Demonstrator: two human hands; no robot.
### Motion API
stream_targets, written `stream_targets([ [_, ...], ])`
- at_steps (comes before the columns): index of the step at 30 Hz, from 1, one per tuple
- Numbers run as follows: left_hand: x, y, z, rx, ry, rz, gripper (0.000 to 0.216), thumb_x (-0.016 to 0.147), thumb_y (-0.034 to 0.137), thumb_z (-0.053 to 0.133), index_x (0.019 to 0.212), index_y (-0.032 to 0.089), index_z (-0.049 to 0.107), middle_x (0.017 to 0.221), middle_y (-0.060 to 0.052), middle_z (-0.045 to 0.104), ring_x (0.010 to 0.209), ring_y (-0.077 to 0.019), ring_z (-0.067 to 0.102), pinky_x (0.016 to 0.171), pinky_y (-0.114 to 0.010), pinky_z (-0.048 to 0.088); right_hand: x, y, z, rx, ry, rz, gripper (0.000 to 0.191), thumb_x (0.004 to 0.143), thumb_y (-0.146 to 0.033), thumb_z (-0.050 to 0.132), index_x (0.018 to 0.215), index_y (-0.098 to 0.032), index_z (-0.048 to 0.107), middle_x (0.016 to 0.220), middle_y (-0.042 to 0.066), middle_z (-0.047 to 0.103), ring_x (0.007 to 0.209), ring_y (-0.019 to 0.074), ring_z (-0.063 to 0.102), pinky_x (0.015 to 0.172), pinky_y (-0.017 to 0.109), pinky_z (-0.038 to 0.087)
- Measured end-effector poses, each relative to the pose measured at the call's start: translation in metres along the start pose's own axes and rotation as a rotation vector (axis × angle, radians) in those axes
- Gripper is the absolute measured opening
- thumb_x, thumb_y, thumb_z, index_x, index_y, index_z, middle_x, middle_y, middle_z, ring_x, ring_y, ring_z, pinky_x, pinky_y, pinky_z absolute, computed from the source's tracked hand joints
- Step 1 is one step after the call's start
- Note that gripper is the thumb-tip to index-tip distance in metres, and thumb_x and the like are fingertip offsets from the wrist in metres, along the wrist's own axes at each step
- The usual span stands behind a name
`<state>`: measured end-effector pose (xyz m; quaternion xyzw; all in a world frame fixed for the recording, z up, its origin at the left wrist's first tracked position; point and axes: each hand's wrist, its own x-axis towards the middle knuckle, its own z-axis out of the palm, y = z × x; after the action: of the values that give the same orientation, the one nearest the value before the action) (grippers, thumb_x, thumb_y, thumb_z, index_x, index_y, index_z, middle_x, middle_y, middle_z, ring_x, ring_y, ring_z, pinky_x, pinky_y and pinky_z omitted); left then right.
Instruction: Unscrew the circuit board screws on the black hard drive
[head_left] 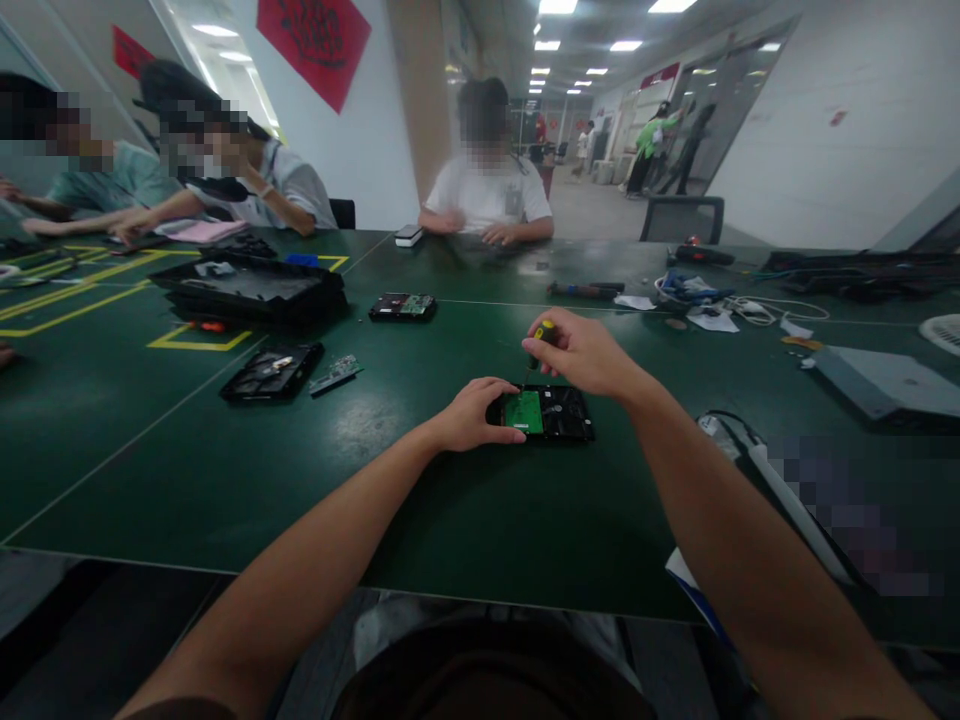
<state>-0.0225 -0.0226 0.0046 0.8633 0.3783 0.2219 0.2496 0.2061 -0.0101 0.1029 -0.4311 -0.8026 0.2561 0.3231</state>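
Basically, hard drive (568,410) lies flat on green table (487,530), long axis left-right, left hand (471,415) clasping its left end (nearer of the 2), right hand (579,350) gripping screwdriver (546,331) above, shaft down to far edge of circuit board (523,413), contact unclear.

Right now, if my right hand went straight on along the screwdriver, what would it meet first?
Your right hand holds the screwdriver pointing down, which would likely meet the green circuit board first; whether they already touch is unclear.
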Motion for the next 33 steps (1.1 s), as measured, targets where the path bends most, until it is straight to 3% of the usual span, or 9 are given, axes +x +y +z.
stream_targets([
  [23, 0.0015, -0.0025, 0.0028, 0.008, 0.020, 0.020, 0.079, 0.075, 0.062, 0.078, 0.139, 0.022, 0.055, 0.143, -0.013, 0.055, 0.136, -0.0328, 0.048, 0.117, -0.049, 0.039, -0.0011, -0.0069, 0.0020, -0.075, -0.018, -0.019, 0.026, 0.094, -0.047, 0.061, 0.101, -0.021, 0.062, 0.080, 0.004, 0.069, 0.066, 0.0186, 0.066, 0.067, 0.036, 0.050],
  [33, 0.0019, 0.0035, 0.0025, -0.059, 0.001, -0.065, 0.080, 0.073, 0.060, 0.079, 0.140, 0.023, 0.055, 0.144, -0.013, 0.052, 0.135, -0.0337, 0.047, 0.115, -0.050, 0.040, -0.0029, -0.0102, -0.0016, -0.133, -0.046, -0.046, 0.026, 0.093, -0.044, 0.061, 0.106, -0.021, 0.065, 0.083, 0.004, 0.069, 0.073, 0.0195, 0.063, 0.070, 0.034, 0.046],
])
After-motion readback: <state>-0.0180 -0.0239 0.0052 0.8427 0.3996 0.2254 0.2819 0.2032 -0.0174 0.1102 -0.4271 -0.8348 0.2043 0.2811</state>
